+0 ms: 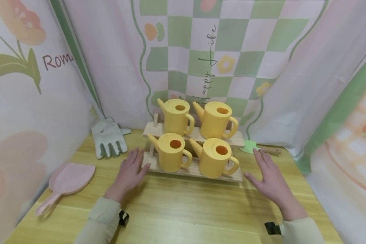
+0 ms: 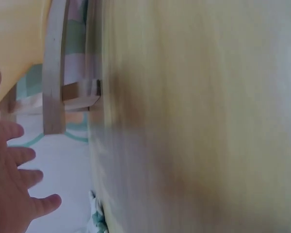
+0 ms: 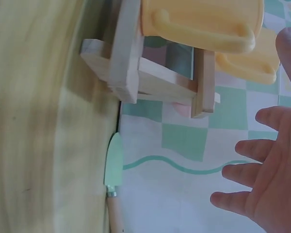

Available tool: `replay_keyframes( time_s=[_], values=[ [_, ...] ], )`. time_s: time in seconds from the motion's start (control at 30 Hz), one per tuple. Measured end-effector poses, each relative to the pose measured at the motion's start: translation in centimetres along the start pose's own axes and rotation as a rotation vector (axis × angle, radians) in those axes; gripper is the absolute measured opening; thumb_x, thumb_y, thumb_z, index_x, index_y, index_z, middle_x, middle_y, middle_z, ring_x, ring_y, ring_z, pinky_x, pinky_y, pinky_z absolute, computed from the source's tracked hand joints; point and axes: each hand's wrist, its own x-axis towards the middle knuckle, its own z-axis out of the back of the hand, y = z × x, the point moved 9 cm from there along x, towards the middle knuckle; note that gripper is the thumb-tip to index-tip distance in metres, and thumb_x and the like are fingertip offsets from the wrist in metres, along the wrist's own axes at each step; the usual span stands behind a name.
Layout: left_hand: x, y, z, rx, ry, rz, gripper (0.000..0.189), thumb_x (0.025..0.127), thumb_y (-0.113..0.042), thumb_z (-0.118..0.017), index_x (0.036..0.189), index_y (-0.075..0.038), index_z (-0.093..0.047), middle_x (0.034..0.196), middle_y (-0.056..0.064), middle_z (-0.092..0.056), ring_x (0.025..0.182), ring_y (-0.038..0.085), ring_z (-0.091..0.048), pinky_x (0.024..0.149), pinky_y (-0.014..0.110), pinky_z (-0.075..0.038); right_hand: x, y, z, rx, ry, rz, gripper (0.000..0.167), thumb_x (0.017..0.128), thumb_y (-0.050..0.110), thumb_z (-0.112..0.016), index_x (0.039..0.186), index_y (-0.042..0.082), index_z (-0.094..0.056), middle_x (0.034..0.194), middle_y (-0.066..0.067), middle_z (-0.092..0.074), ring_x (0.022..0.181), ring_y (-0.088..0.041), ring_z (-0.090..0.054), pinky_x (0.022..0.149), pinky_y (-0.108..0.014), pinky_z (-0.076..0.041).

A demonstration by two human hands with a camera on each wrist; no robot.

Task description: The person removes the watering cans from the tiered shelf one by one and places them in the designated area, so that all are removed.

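Note:
A two-tier wooden rack [image 1: 195, 171] stands on the table and bears several yellow watering cans, two per tier. On the upper tier are a left can [image 1: 174, 118] and a right can [image 1: 215, 120]; below them sit another left can [image 1: 169, 157] and right can [image 1: 212, 162]. All spouts point left, handles right. My left hand [image 1: 129, 173] is at the rack's left end with fingers extended and nothing held. At the right end, my right hand [image 1: 269, 176] is spread, also holding nothing. In the right wrist view its fingers [image 3: 247, 174] are straight and apart.
A pale work glove [image 1: 109, 137] lies at the back left. Nearer on that side is a pink dustpan-shaped scoop [image 1: 71, 179]. Behind my right hand lies a trowel with a green blade [image 1: 249, 146] and wooden handle. Patterned curtains [image 1: 201, 51] hang behind and at both sides.

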Motion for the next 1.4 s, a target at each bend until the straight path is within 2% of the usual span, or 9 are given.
replay_keyframes(
  time_s=[0.17, 0.27, 0.43, 0.63, 1.0, 1.2, 1.4],
  values=[
    [1.1, 0.0, -0.6, -0.025, -0.004, 0.031, 0.069, 0.104, -0.051, -0.022, 0.153, -0.002, -0.025, 0.159, 0.023, -0.015, 0.144, 0.046, -0.014, 0.111, 0.066, -0.018, 1.1, 0.2, 0.5, 0.052, 0.022, -0.026, 0.086, 0.094, 0.035, -0.065, 0.157, 0.010, -0.012, 0.158, -0.027, -0.014, 0.138, -0.055, -0.020, 0.099, -0.076, -0.023],
    [1.8, -0.1, -0.7, -0.043, -0.012, 0.050, 0.065, 0.105, -0.047, -0.026, 0.151, -0.001, -0.029, 0.155, 0.025, -0.025, 0.141, 0.045, -0.023, 0.110, 0.064, -0.022, 2.0, 0.5, 0.9, 0.075, 0.029, -0.042, 0.085, 0.094, 0.034, -0.064, 0.157, 0.010, -0.012, 0.159, -0.025, -0.015, 0.139, -0.053, -0.020, 0.101, -0.074, -0.024],
    [2.7, 0.1, -0.9, -0.068, -0.022, 0.083, 0.061, 0.105, -0.042, -0.035, 0.150, -0.001, -0.033, 0.147, 0.027, -0.039, 0.134, 0.043, -0.036, 0.108, 0.061, -0.030, 3.8, 1.2, 1.7, 0.102, -0.007, -0.026, 0.082, 0.095, 0.031, -0.064, 0.157, 0.010, -0.014, 0.156, -0.026, -0.022, 0.138, -0.051, -0.026, 0.106, -0.068, -0.025],
    [3.5, 0.5, -1.6, -0.094, -0.002, 0.125, 0.060, 0.104, -0.040, -0.038, 0.148, 0.001, -0.035, 0.145, 0.029, -0.041, 0.132, 0.045, -0.039, 0.109, 0.059, -0.031, 5.9, 2.1, 2.1, 0.150, -0.014, -0.020, 0.078, 0.096, 0.031, -0.063, 0.156, 0.008, -0.018, 0.155, -0.026, -0.026, 0.137, -0.050, -0.028, 0.106, -0.067, -0.026],
    [4.6, 0.3, -1.9, -0.107, -0.018, 0.113, 0.050, 0.104, -0.035, -0.042, 0.140, 0.000, -0.047, 0.129, 0.027, -0.055, 0.118, 0.044, -0.052, 0.097, 0.062, -0.041, 8.9, 3.1, 2.4, 0.161, -0.045, -0.040, 0.071, 0.099, 0.032, -0.057, 0.155, 0.006, -0.023, 0.150, -0.026, -0.035, 0.125, -0.049, -0.045, 0.097, -0.066, -0.039],
    [4.8, 1.0, -2.4, -0.157, 0.035, 0.145, 0.055, 0.103, -0.038, -0.045, 0.146, -0.005, -0.041, 0.137, 0.026, -0.051, 0.124, 0.045, -0.048, 0.102, 0.061, -0.038, 10.3, 2.4, 2.6, 0.229, -0.085, -0.129, 0.061, 0.101, 0.023, -0.053, 0.153, 0.004, -0.027, 0.145, -0.025, -0.043, 0.117, -0.045, -0.055, 0.091, -0.058, -0.049],
    [5.0, 1.6, -2.8, -0.190, 0.052, 0.174, 0.055, 0.102, -0.040, -0.047, 0.146, -0.008, -0.043, 0.139, 0.023, -0.052, 0.124, 0.044, -0.049, 0.103, 0.060, -0.038, 11.3, 1.9, 2.2, 0.268, -0.095, -0.192, 0.054, 0.101, 0.018, -0.055, 0.149, 0.004, -0.035, 0.133, -0.027, -0.054, 0.109, -0.044, -0.061, 0.087, -0.055, -0.052]
  ],
)
